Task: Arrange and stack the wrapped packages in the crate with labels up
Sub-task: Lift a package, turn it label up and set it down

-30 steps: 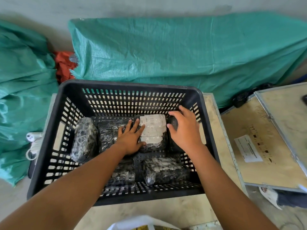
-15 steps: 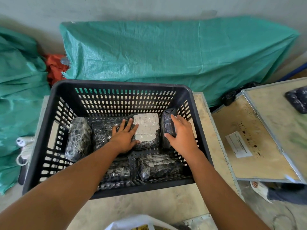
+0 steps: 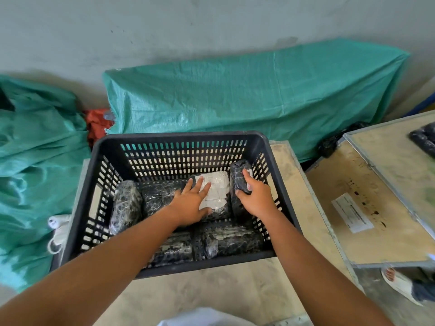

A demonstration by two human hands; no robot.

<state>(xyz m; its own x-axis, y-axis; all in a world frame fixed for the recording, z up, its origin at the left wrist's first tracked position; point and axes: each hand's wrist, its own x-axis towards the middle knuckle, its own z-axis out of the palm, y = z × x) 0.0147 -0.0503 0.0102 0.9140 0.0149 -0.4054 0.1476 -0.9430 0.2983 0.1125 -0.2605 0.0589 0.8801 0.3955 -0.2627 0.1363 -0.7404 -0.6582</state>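
I have my right hand (image 3: 255, 198) in a grip around the package (image 3: 239, 182) standing on edge against the right wall of the crate (image 3: 179, 140); I should tip it flat, label up, into the gap. My left hand (image 3: 191, 203) lies spread, pinning the labelled package (image 3: 217, 188). The shiny black wrap is crinkled and slippery-looking, the bundles brick-shaped

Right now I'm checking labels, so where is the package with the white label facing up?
In the head view, the labelled package lies in the crate's back row, right of centre, under the left hand and beside the on-edge package the right hand holds.
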